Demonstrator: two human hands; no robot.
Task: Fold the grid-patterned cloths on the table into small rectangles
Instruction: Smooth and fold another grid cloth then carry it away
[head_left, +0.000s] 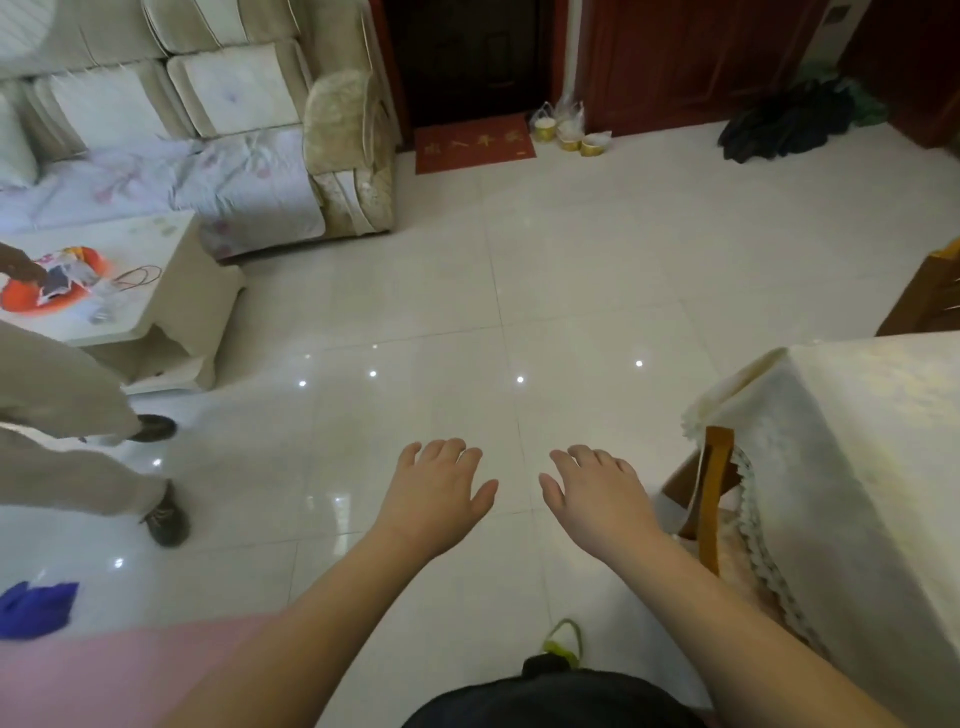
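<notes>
My left hand (434, 491) and my right hand (597, 493) are stretched out in front of me, palms down over the tiled floor, fingers spread, holding nothing. No grid-patterned cloth is in view. A table (852, 415) with a cream tablecloth and lace trim stands at the right, just beyond my right hand; only its near corner shows.
A wooden chair (709, 499) is tucked under the table's corner. Another person's legs and shoes (166, 519) stand at the left beside a white coffee table (150, 291). A sofa (249, 171) is at the back left, a red doormat (474, 144) by the door.
</notes>
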